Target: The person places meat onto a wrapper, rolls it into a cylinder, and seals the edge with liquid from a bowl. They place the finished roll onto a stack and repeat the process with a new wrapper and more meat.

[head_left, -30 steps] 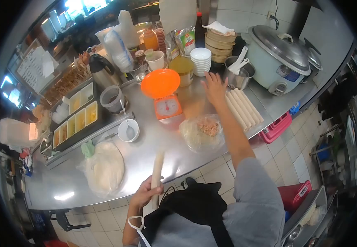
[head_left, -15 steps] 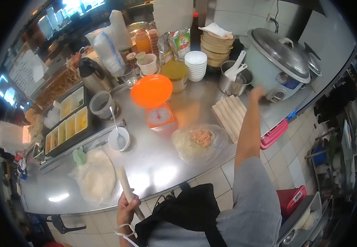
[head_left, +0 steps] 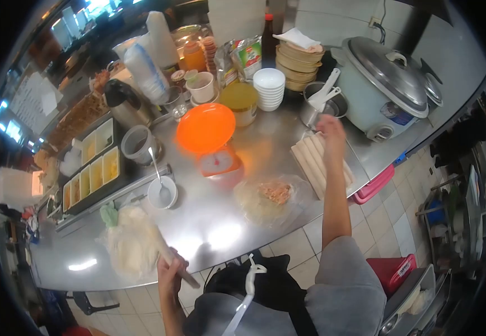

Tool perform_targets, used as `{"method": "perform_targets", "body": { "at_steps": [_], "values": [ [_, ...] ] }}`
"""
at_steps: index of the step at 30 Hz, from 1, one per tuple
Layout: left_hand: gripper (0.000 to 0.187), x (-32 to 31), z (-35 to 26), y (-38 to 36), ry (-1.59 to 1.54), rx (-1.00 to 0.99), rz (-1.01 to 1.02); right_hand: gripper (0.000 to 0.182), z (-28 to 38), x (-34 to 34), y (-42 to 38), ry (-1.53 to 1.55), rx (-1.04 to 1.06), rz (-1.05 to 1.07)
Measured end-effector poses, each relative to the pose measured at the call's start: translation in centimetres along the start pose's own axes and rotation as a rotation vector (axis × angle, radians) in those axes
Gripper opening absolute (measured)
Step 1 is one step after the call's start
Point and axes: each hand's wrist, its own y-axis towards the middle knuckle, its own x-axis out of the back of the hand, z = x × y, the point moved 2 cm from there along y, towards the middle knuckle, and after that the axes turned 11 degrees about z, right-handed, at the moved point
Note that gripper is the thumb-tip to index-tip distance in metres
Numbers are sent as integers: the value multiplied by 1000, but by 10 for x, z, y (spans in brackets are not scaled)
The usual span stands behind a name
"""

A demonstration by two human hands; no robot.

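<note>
My left hand (head_left: 169, 274) grips a long pale roll (head_left: 167, 256) near the counter's front edge, beside a bag of white dough sheets (head_left: 126, 243). My right hand (head_left: 331, 134) reaches out over a row of several pale rolls (head_left: 313, 162) lying on the steel counter (head_left: 215, 224), fingers spread, holding nothing. A thin round wrapper with a pinkish filling (head_left: 275, 191) lies in front of the rolls. An orange-topped kitchen scale (head_left: 212, 143) stands at the counter's middle.
A large rice cooker (head_left: 387, 84) stands at the right; a metal pot with white scoops (head_left: 320, 106), stacked white bowls (head_left: 269, 87) and brown bowls (head_left: 299, 59) behind. Left: a condiment tray (head_left: 92, 168), a kettle (head_left: 121, 103), a small white bowl with spoon (head_left: 161, 191). Red boxes (head_left: 377, 182) sit below.
My right hand has drawn back from the rice cooker and now hovers over the row of rolls. My left hand has tilted its roll further left, over the dough bag.
</note>
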Motion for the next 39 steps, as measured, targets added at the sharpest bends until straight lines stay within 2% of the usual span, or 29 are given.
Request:
{"method": "perform_targets", "body": {
  "at_steps": [2, 3, 4, 6, 7, 9, 10, 11, 14, 15, 16, 17, 18, 19, 20, 21, 23, 24, 26, 30, 32, 33, 35, 36, 38, 39],
  "values": [
    [38, -2, 0, 15, 47, 54, 14, 30, 10, -69, -50, 246, -213, 402],
    [34, -11, -3, 20, 74, 45, -5, 35, -1, -97, -71, 256, -259, 717],
    [33, -16, -5, 27, 156, 71, 6, 48, 28, -134, -100, 438, -417, 981],
    [28, -19, -5, 41, 185, 30, 162, 66, 41, -188, -144, 482, -393, 1250],
    [27, -32, -16, 45, 250, 24, 190, 66, 43, -205, -155, 502, -404, 1292],
    [26, -37, -22, 54, 341, -18, 256, 77, 50, -237, -170, 524, -252, 1389],
    [26, -40, -26, 55, 403, -55, 265, 77, 64, -243, -171, 470, -354, 1354],
    [26, -34, -28, 55, 403, -65, 236, 77, 73, -249, -175, 477, -352, 1385],
    [31, -28, -28, 57, 463, -29, 286, 78, 82, -267, -187, 288, -193, 1217],
    [26, -32, -30, 57, 431, -237, 141, 78, 86, -273, -194, 292, -187, 1237],
    [21, -35, -33, 55, 395, -440, -8, 79, 90, -278, -202, 125, -106, 1262],
    [21, -35, -31, 55, 389, -445, -31, 80, 95, -283, -209, -43, -24, 1283],
    [17, -34, -32, 56, 346, -561, -75, 80, 101, -287, -214, -44, -21, 1308],
    [13, -32, -34, 54, 304, -678, -115, 76, 112, -290, -215, -59, 184, 1230],
    [9, -31, -33, 53, 269, -602, -147, 72, 124, -292, -213, -71, 388, 1137],
    [9, -27, -34, 52, 261, -610, -157, 72, 133, -292, -206, -74, 394, 1149],
    [9, -21, -30, 54, 234, -455, -62, 52, 156, -286, -187, -288, 750, 1101],
    [12, -17, -27, 54, 272, -425, -52, 52, 165, -286, -181, -294, 748, 1107],
    [13, -15, -26, 51, 270, -422, -48, 33, 176, -289, -176, -519, 912, 1258],
    [17, -9, -20, 47, 254, -399, -10, 21, 158, -302, -181, -580, 938, 1359],
    [19, -7, -29, 36, 271, -351, -80, 13, 145, -317, -176, -321, 759, 1518],
    [20, -4, -32, 31, 287, -304, -143, 13, 135, -325, -172, -315, 760, 1520],
    [21, 13, -33, 26, 264, -267, -181, 14, 100, -342, -159, -81, 256, 1341],
    [22, 23, -32, 23, 238, -234, -214, 14, 65, -351, -154, -77, 256, 1344],
    [23, 40, -28, 17, 243, -214, -240, 20, -15, -366, -147, -708, 410, 1208],
    [25, 46, -27, 13, 248, -192, -261, 20, -31, -365, -157, -701, 413, 1207]
  ]
}}
